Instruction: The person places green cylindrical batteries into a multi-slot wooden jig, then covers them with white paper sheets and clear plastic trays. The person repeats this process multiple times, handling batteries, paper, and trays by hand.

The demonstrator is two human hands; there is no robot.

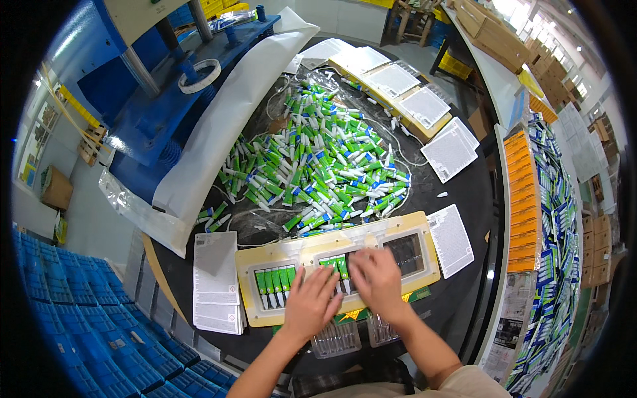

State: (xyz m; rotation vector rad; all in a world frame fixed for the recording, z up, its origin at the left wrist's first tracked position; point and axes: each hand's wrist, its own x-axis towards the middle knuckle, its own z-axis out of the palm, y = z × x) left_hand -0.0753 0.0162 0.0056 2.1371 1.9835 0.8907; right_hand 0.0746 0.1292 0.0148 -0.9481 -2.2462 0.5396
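Observation:
A yellow tray [417,221] with three windows lies in front of me. Small green tubes with white caps [269,284] stand side by side in its left window. More such tubes [340,270] stand in the middle window, between my hands. Over the lower left of that window my left hand [313,302] rests with its fingers spread, touching near the tubes. My right hand [377,277] bends its fingers down at the middle window's right side; its fingertips and anything in them are hidden. The right window holds a clear plastic blister [406,254] with no tubes showing.
Beyond the tray lies a big heap of green and white tubes [318,156]. Printed cards [215,282] are stacked at left, with another card [450,240] at right. Clear blisters [336,339] lie nearest me. A second tray [391,96] stands far back, and a blue press [152,126] at left.

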